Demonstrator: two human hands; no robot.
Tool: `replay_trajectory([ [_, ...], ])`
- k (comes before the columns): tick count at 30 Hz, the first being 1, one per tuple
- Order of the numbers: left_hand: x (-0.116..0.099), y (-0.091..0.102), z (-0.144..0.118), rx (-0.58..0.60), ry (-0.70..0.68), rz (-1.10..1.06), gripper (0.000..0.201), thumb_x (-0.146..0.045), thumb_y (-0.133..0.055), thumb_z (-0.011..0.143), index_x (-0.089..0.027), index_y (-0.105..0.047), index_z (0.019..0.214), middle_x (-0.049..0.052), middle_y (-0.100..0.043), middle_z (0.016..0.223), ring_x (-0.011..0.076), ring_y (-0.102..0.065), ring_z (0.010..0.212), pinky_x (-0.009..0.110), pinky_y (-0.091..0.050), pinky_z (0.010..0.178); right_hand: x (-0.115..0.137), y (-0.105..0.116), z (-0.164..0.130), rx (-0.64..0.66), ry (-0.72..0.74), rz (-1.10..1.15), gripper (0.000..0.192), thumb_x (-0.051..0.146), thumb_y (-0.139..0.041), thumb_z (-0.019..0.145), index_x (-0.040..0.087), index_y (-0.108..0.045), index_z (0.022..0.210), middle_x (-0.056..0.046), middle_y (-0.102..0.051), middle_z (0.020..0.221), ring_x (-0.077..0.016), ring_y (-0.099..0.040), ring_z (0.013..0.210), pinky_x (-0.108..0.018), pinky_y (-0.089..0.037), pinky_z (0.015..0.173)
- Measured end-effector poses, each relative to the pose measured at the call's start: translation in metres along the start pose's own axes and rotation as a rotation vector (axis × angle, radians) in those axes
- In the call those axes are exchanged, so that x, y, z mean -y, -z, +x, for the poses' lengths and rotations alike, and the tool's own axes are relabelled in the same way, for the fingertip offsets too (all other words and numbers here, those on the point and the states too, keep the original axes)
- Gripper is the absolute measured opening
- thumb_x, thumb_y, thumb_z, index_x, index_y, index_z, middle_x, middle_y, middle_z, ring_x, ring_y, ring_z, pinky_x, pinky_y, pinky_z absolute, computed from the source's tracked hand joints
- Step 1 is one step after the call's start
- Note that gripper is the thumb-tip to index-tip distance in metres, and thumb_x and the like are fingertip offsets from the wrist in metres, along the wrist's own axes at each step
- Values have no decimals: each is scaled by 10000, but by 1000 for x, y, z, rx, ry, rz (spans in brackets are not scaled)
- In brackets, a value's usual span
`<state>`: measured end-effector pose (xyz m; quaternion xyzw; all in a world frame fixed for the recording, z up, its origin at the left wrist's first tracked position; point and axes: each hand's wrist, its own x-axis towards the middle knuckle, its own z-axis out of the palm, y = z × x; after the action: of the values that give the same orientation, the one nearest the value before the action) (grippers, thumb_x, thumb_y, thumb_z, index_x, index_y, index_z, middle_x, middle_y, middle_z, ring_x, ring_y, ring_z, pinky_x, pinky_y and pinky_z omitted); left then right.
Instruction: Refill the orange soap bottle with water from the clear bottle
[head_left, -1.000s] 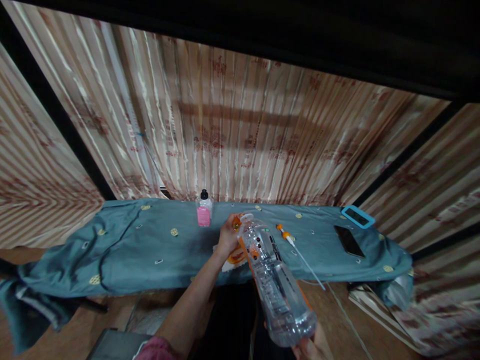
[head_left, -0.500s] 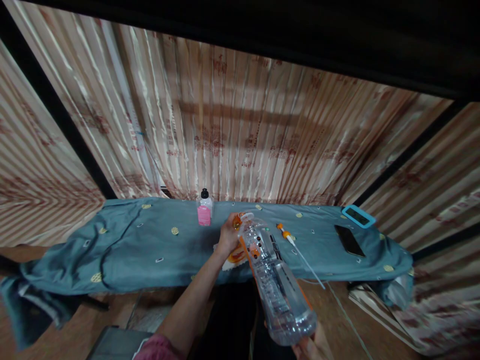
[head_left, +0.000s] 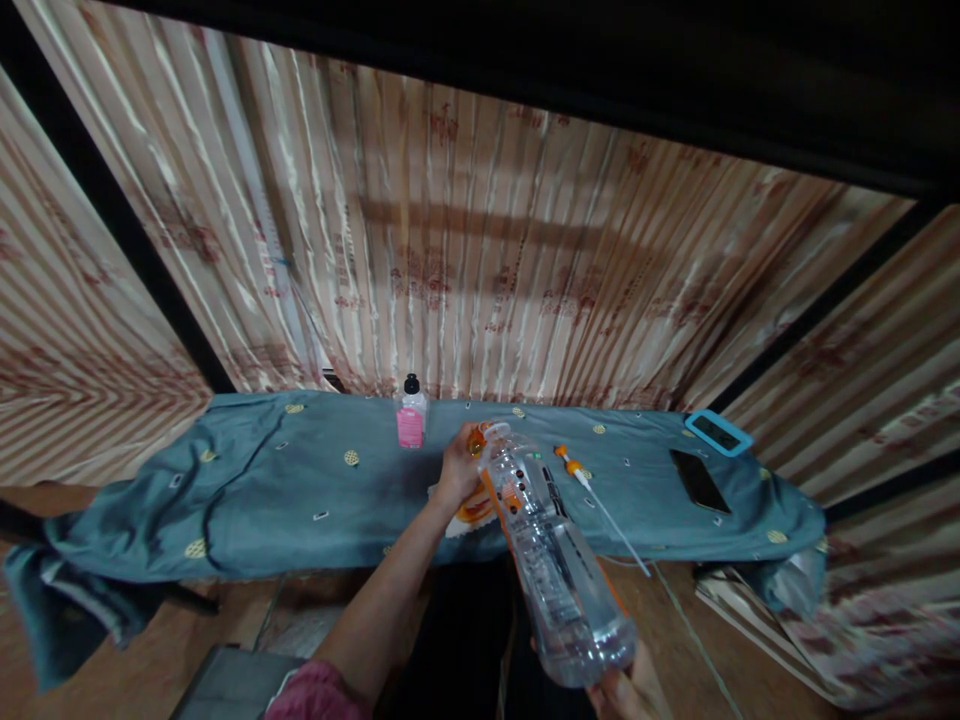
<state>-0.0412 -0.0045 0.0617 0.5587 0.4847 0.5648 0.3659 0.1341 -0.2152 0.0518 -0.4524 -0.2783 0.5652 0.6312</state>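
Note:
A large clear plastic bottle [head_left: 566, 575] with an orange-edged label lies tilted across the middle of the view, its open mouth toward the table's far side. My right hand [head_left: 630, 690] is closed around its base, low and near my body. My left hand [head_left: 457, 470] is wrapped round a small amber-orange bottle or container [head_left: 476, 440], touching the large bottle's mouth; its full shape is hidden by my fingers. Under my left hand lies a white-edged item with an orange picture [head_left: 472, 512]. Right of the bottle rests an orange and white pump head [head_left: 574, 468] with a long white tube.
A clear bottle with a pink label and black cap [head_left: 411, 415] stands at the back. On the right lie a black phone [head_left: 699, 480] and a blue-framed device [head_left: 718, 433]. A teal patterned cloth [head_left: 285, 520] covers the table; curtains [head_left: 465, 250] hang behind.
Almost nothing differs. The camera view has shifted slightly, and both hands keep the same hold on the large bottle and the small amber container.

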Motion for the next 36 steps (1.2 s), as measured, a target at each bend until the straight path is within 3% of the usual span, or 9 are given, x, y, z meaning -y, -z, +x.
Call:
replay_trajectory([
  [3, 1, 0, 1, 5, 0, 5, 221, -329, -675, 728, -194, -589, 880, 18, -700, 813, 184, -656, 761, 295, -503, 720, -1, 2, 0, -60, -30, 48, 704, 479, -903, 484, 293, -689, 1128, -37, -692, 1214, -303, -519, 1265, -360, -324, 1088],
  [11, 3, 0, 1, 10, -10, 11, 246, -354, -668, 734, -195, -588, 904, 23, -704, 838, 193, -662, 787, 299, -500, 731, 0, -3, -2, -69, -18, 26, 728, 520, -879, 502, 260, -671, 1149, -63, -709, 1171, -324, -549, 1223, -381, -345, 1057],
  [14, 3, 0, 1, 8, -11, 14, 253, -371, -663, 737, -195, -583, 901, 24, -701, 837, 194, -660, 776, 303, -499, 722, 2, -5, -1, -4, 15, 36, 748, 556, -856, 521, 242, -661, 1172, -90, -685, 1219, -339, -556, 1213, -385, -376, 1029],
  [18, 3, 0, 1, 14, -3, 16, 252, -362, -668, 732, -191, -582, 895, 24, -705, 839, 193, -663, 780, 305, -502, 730, -3, 1, 1, -15, -45, 28, 652, 540, -863, 539, 321, -679, 1125, -22, -725, 1147, -288, -590, 1179, -343, -404, 995],
  [21, 2, 0, 1, 6, 2, 14, 265, -359, -678, 729, -188, -589, 912, 24, -711, 853, 188, -664, 791, 299, -506, 734, -10, 6, 3, -1, 17, 18, 685, 580, -834, 548, 314, -661, 1155, -21, -703, 1192, -295, -536, 1244, -350, -373, 1033],
  [23, 1, 0, 1, -1, 12, 8, 270, -360, -685, 724, -187, -593, 911, 20, -709, 835, 182, -660, 775, 294, -507, 723, -14, 8, 3, -9, 27, 8, 679, 586, -832, 543, 307, -659, 1138, -26, -717, 1149, -295, -573, 1197, -354, -385, 1014],
  [29, 0, 0, 1, 5, 24, -51, 317, -382, -690, 716, -178, -608, 944, 20, -707, 838, 176, -652, 764, 286, -504, 723, -9, 5, 3, -46, -55, 63, 620, 520, -877, 506, 286, -667, 1040, -44, -734, 1085, -330, -594, 1160, -434, -430, 981],
  [36, 8, -1, 3, -20, -9, 57, 279, -332, -690, 720, -179, -615, 941, 26, -706, 873, 185, -650, 806, 288, -499, 756, -1, 5, 3, -3, -65, 93, 635, 475, -880, 545, 287, -661, 1110, -63, -686, 1217, -359, -478, 1288, -552, -262, 1104],
])
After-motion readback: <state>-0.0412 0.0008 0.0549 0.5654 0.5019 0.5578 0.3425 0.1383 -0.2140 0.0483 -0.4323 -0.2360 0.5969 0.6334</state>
